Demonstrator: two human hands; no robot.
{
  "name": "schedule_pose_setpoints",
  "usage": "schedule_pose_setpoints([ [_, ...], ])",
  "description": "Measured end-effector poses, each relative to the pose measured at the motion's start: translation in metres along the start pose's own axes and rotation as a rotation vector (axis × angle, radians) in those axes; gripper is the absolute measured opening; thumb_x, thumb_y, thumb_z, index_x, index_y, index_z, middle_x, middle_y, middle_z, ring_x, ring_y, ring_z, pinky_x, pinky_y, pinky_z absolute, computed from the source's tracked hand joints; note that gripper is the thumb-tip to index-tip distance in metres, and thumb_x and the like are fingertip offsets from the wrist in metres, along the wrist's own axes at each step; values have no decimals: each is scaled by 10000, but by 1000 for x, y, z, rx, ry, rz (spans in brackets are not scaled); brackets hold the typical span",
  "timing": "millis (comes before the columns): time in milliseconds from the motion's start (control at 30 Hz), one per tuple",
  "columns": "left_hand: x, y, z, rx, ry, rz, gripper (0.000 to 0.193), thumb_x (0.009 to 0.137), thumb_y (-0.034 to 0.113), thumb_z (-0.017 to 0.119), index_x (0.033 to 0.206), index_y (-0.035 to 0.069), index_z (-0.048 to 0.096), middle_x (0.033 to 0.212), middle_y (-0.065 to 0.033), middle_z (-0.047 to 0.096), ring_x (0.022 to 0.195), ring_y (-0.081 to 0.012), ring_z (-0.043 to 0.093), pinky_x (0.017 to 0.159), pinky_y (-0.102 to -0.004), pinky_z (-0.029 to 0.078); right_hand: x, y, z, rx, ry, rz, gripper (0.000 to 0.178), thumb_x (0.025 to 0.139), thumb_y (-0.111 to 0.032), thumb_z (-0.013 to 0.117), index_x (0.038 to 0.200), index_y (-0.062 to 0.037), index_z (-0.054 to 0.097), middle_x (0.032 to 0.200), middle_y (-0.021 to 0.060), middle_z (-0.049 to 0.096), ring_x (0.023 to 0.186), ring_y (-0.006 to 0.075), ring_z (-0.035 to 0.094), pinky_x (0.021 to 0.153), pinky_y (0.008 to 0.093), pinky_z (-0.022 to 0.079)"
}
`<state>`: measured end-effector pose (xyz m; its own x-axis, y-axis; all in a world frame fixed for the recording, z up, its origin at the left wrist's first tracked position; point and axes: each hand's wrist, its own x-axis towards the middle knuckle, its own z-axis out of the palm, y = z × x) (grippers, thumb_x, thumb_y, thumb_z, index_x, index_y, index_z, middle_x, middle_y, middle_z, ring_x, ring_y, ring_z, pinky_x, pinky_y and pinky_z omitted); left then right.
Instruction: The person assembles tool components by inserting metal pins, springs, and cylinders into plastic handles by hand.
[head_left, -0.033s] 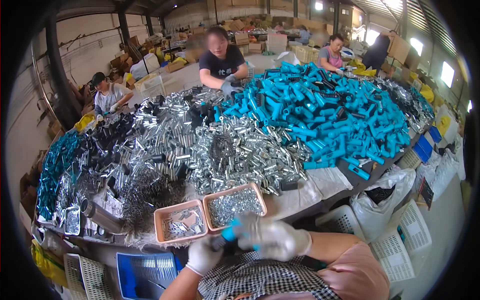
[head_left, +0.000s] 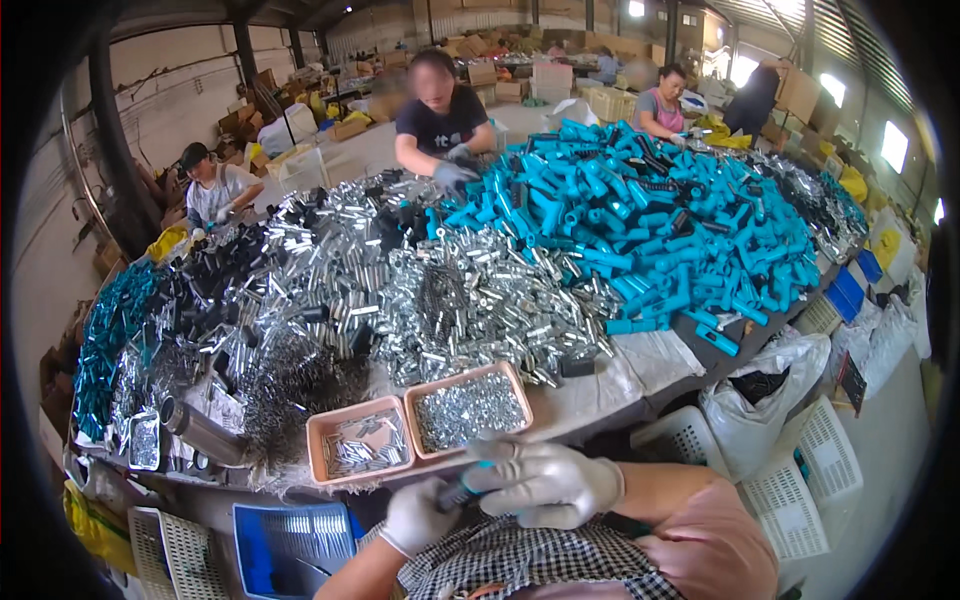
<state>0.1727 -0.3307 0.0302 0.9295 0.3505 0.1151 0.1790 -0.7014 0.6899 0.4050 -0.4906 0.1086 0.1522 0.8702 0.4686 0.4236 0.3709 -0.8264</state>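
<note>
My left hand, in a white glove, is closed around a small black-and-teal tubular part, held in front of my checked apron. My right hand, also gloved, has its fingers bent over the upper end of that part and hides much of it. Just beyond my hands, at the table's near edge, are two pink trays. The left tray contains silver pins; small shiny metal pieces fill the right tray.
Heaped on the table are silver metal cylinders, teal angled plastic handles and dark springs. A steel flask leans at left. Below are a blue crate and white baskets. A co-worker reaches in opposite.
The part in my hands has tilted lower and less teal shows. My right hand's fingers, blurred before, are now spread across its end. The co-worker opposite has shifted their hands slightly.
</note>
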Motion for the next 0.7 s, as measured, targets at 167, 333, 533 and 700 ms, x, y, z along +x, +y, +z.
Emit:
schedule_pose_setpoints([
  [167, -4, -9, -8, 60, 158, -114, 207, 712, 213, 774, 815, 69, 667, 744, -151, 681, 674, -345, 683, 605, -422, 552, -17, 41, 2, -11, 38, 208, 398, 979, -39, 488, 1367, 21, 547, 1420, 176, 553, 1306, 232, 527, 1104, 359, 397],
  [333, -13, 26, 1, 60, -352, 85, 335, 711, 217, 782, 1007, 82, 697, 862, -195, 693, 809, -367, 684, 753, -437, 548, -36, 40, 14, 4, 24, -25, 385, 959, -93, 528, 1316, 40, 579, 1330, 180, 613, 1258, 393, 564, 1076, 475, 432],
  [533, -7, -5, -1, -50, -37, 17, 252, 719, 197, 768, 928, 87, 679, 786, -181, 676, 743, -367, 680, 674, -455, 548, -11, -17, 30, 484, -154, -52, 413, 935, -120, 561, 1336, -24, 588, 1482, 193, 469, 1420, 297, 402, 1176, 428, 290],
  [700, 5, 6, -25, -78, 133, -190, 165, 734, 151, 766, 840, 60, 677, 773, -161, 686, 724, -322, 700, 642, -391, 550, -9, 30, 8, 160, 60, 334, 436, 935, -56, 470, 1356, 17, 561, 1474, 213, 486, 1404, 324, 425, 1158, 412, 323],
])
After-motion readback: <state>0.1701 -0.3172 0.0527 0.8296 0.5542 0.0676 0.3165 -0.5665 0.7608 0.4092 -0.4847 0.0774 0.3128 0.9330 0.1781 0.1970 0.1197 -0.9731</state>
